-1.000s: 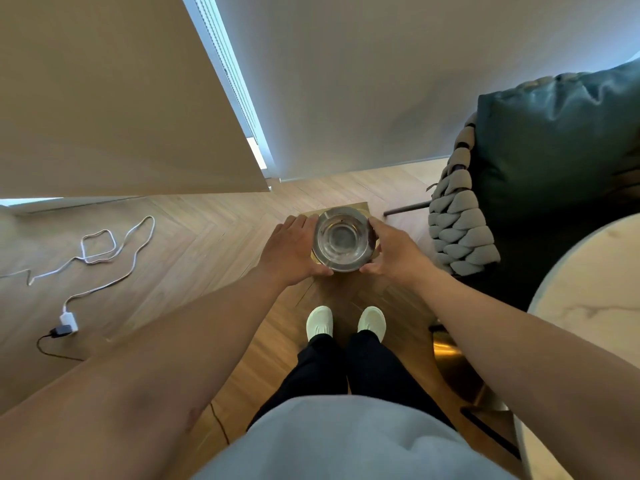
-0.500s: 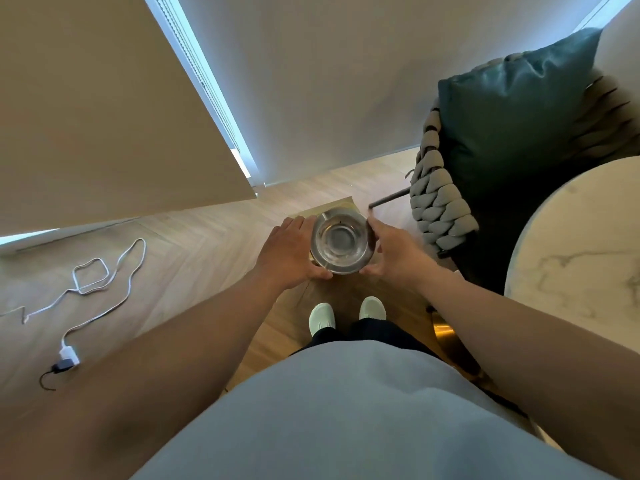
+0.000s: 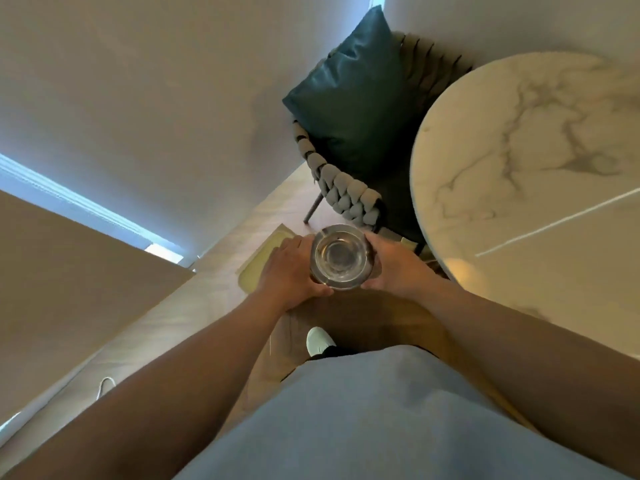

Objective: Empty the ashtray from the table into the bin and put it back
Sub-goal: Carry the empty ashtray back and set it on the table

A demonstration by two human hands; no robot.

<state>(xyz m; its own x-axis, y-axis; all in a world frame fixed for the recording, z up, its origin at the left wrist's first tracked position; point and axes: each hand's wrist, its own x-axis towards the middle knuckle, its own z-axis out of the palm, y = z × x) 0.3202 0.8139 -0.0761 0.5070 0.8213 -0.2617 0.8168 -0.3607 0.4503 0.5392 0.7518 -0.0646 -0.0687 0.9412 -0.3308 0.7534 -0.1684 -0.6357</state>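
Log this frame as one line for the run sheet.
phase: carrying | object: glass ashtray, looks empty | hands: left hand and right hand both gripping | next to: marble table

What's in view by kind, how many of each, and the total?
Ashtray: 1
Hands: 2, left and right
Table: 1
Chair: 1
Cushion: 1
Bin: 1
Shoe: 1
Total: 8

Bare table [image 3: 540,140] rightward, chair [image 3: 349,199] beside it
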